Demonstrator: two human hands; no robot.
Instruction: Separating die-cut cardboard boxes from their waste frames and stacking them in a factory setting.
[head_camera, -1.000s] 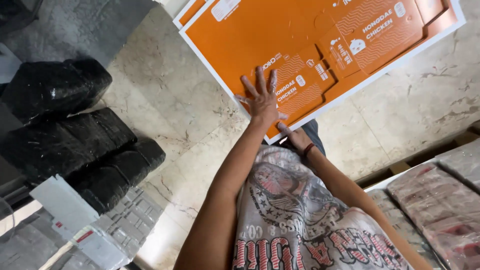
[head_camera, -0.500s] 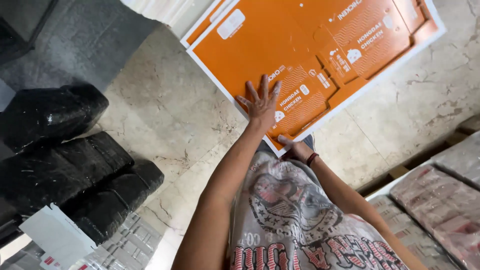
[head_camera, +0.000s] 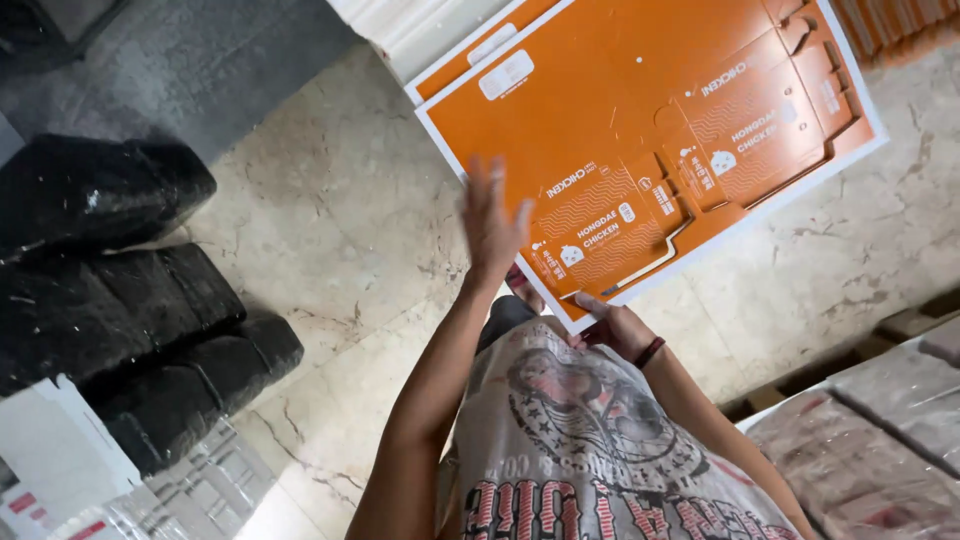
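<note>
A large orange printed cardboard sheet (head_camera: 640, 120) with die-cut box shapes and a white border lies flat on top of a stack of similar sheets. My left hand (head_camera: 490, 225) hovers over its near left edge with the fingers spread, blurred, and holds nothing. At the sheet's near corner my right hand (head_camera: 615, 325), with a dark band on the wrist, has its fingers on the sheet's edge. My printed grey shirt (head_camera: 590, 440) fills the lower middle.
Black wrapped bundles (head_camera: 110, 300) lie on the left, with white boxes (head_camera: 60, 470) below them. Plastic-wrapped packs (head_camera: 870, 450) sit on a wooden pallet at the lower right. White sheet edges (head_camera: 420, 25) show at the top. The floor (head_camera: 330, 250) is marbled stone.
My left hand has lifted off the orange sheet, where it lay flat, and shifted left. The view has moved in closer to the sheet. My right hand stays at the near corner.
</note>
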